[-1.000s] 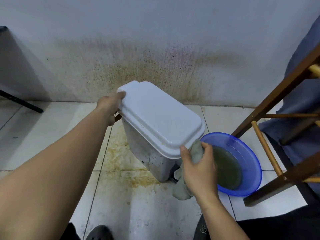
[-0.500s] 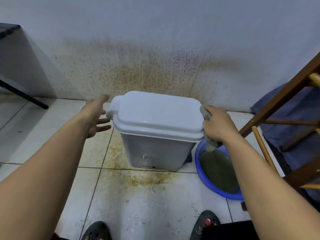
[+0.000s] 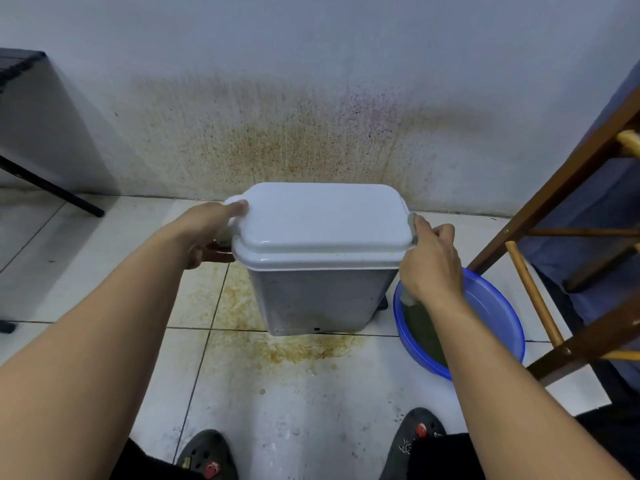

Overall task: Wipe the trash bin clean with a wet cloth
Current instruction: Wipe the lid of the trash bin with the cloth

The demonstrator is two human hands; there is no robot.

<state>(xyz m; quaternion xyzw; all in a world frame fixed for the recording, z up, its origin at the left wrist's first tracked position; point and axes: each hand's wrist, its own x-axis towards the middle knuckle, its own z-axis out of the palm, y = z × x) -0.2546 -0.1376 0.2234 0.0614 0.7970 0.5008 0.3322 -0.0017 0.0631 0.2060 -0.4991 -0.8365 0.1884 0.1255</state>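
A grey trash bin (image 3: 318, 299) with a white lid (image 3: 322, 223) stands upright on the tiled floor near the stained wall. My left hand (image 3: 204, 233) grips the lid's left end, thumb on top and fingers curled underneath. My right hand (image 3: 429, 265) holds a grey wet cloth (image 3: 412, 225) against the lid's right edge; the cloth peeks out above and below the hand, and most of it is hidden.
A blue basin (image 3: 498, 323) of murky water sits right of the bin, under my right forearm. A wooden chair frame (image 3: 554, 209) with dark fabric stands at right. A black table leg (image 3: 52, 188) is at left. Brown stains mark the floor (image 3: 287, 348) and wall. My sandalled feet are below.
The bin went from tilted and turned to upright and square to me. My right hand rose with the cloth to the lid's right edge. My left hand let go, then gripped the left end again.
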